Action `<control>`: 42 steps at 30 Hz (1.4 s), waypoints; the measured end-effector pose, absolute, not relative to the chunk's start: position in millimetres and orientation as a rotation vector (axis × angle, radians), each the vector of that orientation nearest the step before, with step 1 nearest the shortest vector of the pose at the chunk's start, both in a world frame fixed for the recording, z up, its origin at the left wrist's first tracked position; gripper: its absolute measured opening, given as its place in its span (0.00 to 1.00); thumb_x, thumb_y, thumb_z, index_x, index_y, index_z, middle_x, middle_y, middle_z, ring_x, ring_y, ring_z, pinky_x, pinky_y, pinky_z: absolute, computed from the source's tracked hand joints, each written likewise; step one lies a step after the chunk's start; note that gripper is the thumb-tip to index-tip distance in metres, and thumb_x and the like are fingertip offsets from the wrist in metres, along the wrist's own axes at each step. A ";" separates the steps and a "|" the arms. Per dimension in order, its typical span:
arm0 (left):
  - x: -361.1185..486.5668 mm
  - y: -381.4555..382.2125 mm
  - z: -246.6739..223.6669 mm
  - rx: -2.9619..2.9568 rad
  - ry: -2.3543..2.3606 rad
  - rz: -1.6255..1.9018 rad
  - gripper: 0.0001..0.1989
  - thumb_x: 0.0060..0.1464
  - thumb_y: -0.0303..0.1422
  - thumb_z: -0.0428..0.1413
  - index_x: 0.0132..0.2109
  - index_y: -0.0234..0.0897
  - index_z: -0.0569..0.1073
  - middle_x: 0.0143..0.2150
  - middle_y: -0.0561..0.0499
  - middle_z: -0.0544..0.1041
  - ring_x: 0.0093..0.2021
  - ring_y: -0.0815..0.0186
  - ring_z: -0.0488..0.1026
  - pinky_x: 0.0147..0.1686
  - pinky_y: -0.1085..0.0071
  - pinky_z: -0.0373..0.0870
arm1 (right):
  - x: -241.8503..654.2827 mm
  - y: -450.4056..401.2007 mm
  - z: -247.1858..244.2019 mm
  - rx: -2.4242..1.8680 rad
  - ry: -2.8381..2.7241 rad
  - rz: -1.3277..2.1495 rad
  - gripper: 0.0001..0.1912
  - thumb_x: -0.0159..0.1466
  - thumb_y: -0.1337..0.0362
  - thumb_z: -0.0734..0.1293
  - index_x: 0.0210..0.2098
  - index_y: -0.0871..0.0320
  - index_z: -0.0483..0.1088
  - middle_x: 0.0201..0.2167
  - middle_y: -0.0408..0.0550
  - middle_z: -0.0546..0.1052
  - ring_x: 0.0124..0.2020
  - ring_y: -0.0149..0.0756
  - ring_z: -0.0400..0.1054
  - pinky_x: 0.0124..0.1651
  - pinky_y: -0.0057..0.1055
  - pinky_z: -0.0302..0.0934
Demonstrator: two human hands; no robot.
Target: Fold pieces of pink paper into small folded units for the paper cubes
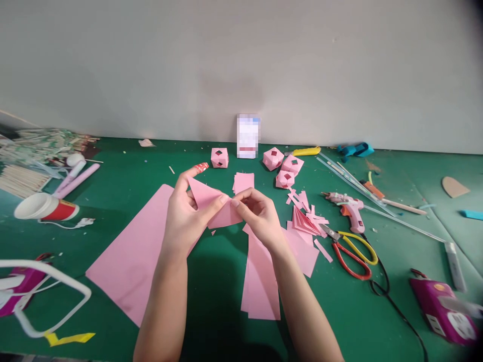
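Note:
Both hands hold a small folded piece of pink paper [207, 198] above the green table. My left hand [186, 213] grips it with the thumb on top and the index finger, wrapped at its tip in a red patterned bandage, stretched out. My right hand [258, 213] pinches its right corner between thumb and fingers. Beneath my left forearm lies a large pink sheet [128, 256]. Long pink paper strips [262, 281] lie under my right wrist, and a small stack of pink paper [244, 182] sits just beyond the hands.
Pink folded paper shapes [219, 158] stand at the back near a phone [248, 136]. To the right lie pink scraps [302, 201], scissors [354, 254], a glue gun [349, 208] and a purple power strip [443, 309]. A paper cup [47, 207] lies on its side at left.

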State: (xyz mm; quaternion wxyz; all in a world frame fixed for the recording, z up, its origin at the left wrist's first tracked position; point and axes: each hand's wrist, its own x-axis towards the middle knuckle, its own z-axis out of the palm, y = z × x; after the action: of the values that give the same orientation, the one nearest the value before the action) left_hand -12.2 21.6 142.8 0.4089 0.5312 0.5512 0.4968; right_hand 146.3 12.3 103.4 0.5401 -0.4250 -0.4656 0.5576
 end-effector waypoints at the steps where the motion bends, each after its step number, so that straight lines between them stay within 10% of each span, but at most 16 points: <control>1: -12.5 22.2 142.1 1.334 1.385 1.266 0.36 0.47 0.36 0.71 0.62 0.43 0.69 0.36 0.50 0.81 0.37 0.56 0.82 0.35 0.64 0.82 | 146.6 12.4 103.6 -1.005 -1.105 1.323 0.09 0.64 0.57 0.72 0.32 0.55 0.73 0.30 0.43 0.74 0.30 0.31 0.66 0.34 0.29 0.60; 42: -8.7 21.9 138.3 1.270 1.308 1.324 0.31 0.48 0.36 0.71 0.57 0.42 0.70 0.34 0.51 0.82 0.34 0.60 0.83 0.34 0.68 0.81 | 143.6 8.0 109.7 -1.065 -1.165 1.233 0.06 0.64 0.60 0.71 0.34 0.55 0.75 0.34 0.46 0.79 0.35 0.35 0.71 0.39 0.32 0.65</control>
State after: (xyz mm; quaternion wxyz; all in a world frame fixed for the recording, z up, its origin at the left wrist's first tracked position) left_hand -8.7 21.9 138.3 0.4298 0.5089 0.5241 0.5307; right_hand 143.6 8.0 109.7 0.5390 -0.4480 -0.4898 0.5186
